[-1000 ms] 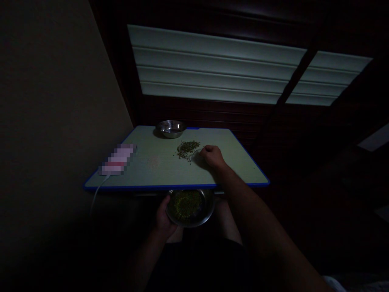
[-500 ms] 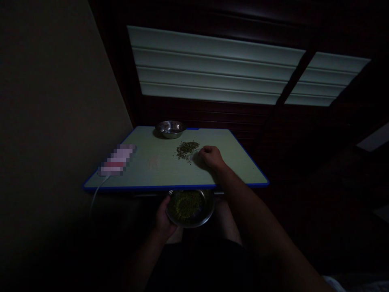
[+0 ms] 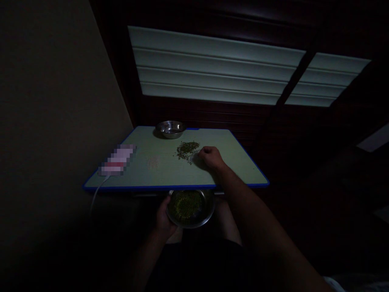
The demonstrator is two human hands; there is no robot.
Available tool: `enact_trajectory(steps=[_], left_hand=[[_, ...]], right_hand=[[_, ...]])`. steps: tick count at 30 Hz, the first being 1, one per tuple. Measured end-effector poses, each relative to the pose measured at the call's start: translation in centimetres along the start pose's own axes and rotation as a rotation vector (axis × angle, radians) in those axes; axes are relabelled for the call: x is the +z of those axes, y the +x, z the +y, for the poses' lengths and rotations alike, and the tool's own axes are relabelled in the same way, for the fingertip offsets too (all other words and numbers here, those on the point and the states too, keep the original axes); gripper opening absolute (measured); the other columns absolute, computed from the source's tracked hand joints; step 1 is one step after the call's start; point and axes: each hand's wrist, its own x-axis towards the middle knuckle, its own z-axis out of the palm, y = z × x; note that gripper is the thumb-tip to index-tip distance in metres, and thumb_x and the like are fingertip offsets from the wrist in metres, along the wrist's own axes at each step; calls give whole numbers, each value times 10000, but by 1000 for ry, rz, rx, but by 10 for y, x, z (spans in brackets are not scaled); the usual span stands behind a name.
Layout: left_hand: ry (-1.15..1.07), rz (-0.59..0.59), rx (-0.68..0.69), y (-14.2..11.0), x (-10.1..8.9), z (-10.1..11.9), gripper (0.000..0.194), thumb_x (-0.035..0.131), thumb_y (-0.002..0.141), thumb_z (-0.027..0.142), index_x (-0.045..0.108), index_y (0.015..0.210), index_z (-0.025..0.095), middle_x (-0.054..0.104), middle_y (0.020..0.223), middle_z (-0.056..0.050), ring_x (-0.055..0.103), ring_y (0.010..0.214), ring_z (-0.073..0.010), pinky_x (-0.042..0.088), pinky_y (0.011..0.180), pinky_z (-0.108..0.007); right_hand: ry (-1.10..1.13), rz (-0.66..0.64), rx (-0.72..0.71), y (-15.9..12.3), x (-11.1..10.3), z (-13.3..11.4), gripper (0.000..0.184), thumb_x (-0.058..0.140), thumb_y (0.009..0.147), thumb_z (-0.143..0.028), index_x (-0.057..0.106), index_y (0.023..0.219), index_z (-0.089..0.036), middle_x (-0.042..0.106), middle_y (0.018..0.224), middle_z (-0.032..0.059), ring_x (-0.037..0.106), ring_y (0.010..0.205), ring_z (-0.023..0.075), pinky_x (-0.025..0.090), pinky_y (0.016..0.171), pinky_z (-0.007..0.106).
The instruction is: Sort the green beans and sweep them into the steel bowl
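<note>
My left hand is closed on the left rim of a metal bowl, just below the table's front edge. Small green beans or seeds lie inside that bowl. On the tabletop, my right hand is closed around a see-through, whitish piece, perhaps plastic; its exact kind is too dim to make out. This piece touches the near right side of a loose pile of small green-brown beans or seeds.
A second metal bowl stands at the back left of the pale table, which has a blue edge. At the left lies a blurred-out phone-like object with a white cable. Dark slatted doors rise behind the table.
Almost nothing differs. My right hand and the see-through piece have shifted very slightly at the pile's edge; my left hand keeps the bowl in the same place.
</note>
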Motion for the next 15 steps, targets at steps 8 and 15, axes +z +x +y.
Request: enact_trajectory(steps=[8, 15], left_hand=[[-7, -8, 1, 1, -1, -1, 253, 510, 831, 278, 724, 851, 144, 766, 804, -82, 703, 901, -264, 492, 942, -447], [2, -30, -4, 2, -3, -1, 251, 524, 825, 287, 726, 875, 148, 769, 833, -82, 699, 922, -270, 488, 952, -457]], right_hand=[[-54, 54, 41, -2, -3, -4, 175, 479, 613, -296, 573, 572, -154, 484, 533, -15, 438, 569, 116, 308, 527, 238], [-8, 3, 19, -2, -3, -1, 156, 491, 591, -298, 549, 540, -162, 455, 519, -15, 409, 551, 114, 294, 518, 244]])
